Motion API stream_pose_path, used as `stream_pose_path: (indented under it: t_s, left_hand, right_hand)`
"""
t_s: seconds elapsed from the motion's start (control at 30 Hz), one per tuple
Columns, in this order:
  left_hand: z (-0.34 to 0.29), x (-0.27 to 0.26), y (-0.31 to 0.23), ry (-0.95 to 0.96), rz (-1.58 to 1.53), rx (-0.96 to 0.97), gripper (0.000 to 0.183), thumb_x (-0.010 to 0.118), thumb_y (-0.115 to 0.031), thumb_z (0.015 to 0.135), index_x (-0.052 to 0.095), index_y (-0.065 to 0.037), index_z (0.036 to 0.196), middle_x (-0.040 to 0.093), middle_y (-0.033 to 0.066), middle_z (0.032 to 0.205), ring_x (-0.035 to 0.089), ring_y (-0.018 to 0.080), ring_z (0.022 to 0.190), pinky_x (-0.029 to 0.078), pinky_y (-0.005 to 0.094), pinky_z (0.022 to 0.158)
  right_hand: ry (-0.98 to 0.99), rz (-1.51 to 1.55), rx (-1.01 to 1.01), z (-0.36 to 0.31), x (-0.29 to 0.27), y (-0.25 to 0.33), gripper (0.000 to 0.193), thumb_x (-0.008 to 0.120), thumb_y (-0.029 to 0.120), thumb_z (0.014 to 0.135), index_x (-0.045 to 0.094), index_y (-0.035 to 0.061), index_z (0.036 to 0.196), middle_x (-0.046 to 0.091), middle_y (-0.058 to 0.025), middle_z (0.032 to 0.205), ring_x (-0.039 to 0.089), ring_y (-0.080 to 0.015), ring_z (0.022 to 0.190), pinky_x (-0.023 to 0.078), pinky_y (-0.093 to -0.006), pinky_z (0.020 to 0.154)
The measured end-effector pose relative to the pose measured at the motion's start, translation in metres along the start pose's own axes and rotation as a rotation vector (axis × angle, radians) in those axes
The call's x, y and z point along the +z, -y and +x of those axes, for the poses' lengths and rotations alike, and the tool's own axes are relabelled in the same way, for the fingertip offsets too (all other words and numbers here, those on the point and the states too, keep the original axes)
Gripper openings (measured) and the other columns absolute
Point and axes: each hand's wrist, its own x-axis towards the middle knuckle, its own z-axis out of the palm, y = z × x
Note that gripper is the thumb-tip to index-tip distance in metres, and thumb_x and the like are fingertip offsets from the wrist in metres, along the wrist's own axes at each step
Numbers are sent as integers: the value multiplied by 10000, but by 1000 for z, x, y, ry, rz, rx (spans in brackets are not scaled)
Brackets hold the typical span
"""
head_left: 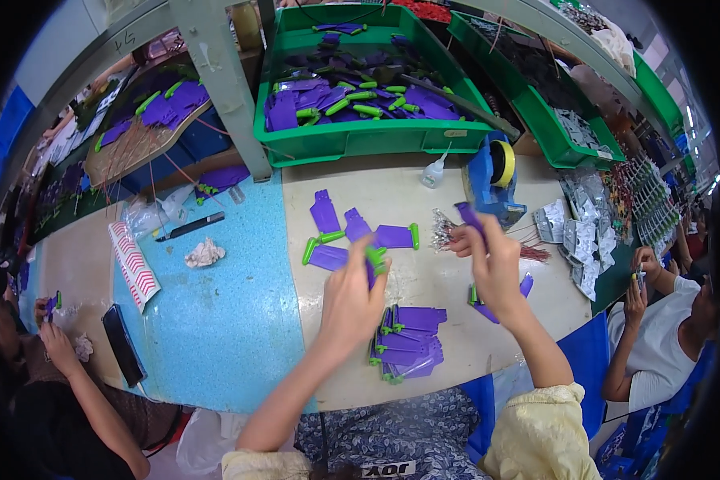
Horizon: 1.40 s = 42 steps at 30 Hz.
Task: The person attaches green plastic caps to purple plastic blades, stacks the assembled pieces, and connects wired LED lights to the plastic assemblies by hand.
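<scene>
My left hand (354, 300) is closed round a purple plastic piece with a bright green end (375, 260). Opposite it, my right hand (498, 268) pinches another purple piece (471, 218), slightly blurred. Several flat purple pieces (396, 237) with green ends lie loose beyond my left hand. Between my forearms sits an overlapping stack of purple and green pieces (412, 344). One more purple piece (486, 312) lies partly hidden beneath my right wrist. A bundle of thin wires with silvery tips (442, 228) is just beyond my right fingers.
A green bin (376, 142) of purple and green parts stands at the back. Near it are a small squeeze bottle (433, 173) and a blue tape dispenser (482, 180). Silvery packets (580, 240) lie right; a dark knife (190, 227) and crumpled tissue (206, 254) lie left. Co-workers sit both sides.
</scene>
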Motion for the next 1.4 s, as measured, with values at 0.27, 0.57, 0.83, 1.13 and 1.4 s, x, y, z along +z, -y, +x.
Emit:
stream_pose_path:
  t_s: [0.27, 0.57, 0.83, 1.13, 1.4]
  left_hand:
    - [97, 26, 6, 78, 251, 205, 270, 753, -153, 787, 652, -1, 986, 657, 181, 920, 671, 325, 807, 533, 407, 793]
    - [4, 13, -37, -86, -667, -173, 276, 510, -189, 1036, 568, 43, 1173, 691, 89, 860, 660, 144, 812, 528, 285, 735]
    - [-2, -6, -39, 51, -273, -105, 245, 643, -203, 962, 603, 36, 926, 612, 48, 679, 560, 102, 641, 454, 304, 582]
    - [22, 7, 37, -239, 616, 164, 226, 649, -32, 776, 620, 52, 984, 583, 296, 1098, 538, 465, 1053, 422, 525, 920]
    - [20, -35, 13, 202, 228, 413, 288, 805, -47, 782, 616, 6, 992, 622, 104, 938, 611, 193, 830, 514, 328, 768]
  right_hand:
    - [-10, 194, 134, -3, -3, 9, 155, 623, 48, 928, 523, -21, 1025, 628, -107, 827, 595, -129, 700, 474, -272, 621]
    - [152, 40, -307, -17, 12, 21, 513, 857, 282, 710, 632, 9, 1082, 540, -65, 752, 593, -212, 633, 505, -352, 578]
    - [37, -229, -495, -25, 8, 16, 355, 680, 24, 631, 636, -2, 983, 546, -56, 723, 568, -203, 525, 464, -330, 454]
    - [197, 139, 148, -23, 59, -9, 127, 572, 74, 907, 520, -22, 973, 566, -215, 846, 632, -359, 776, 490, -451, 654]
    - [157, 145, -104, -25, 77, -9, 354, 666, 85, 802, 462, -28, 1068, 568, -217, 856, 599, -458, 850, 478, -514, 731]
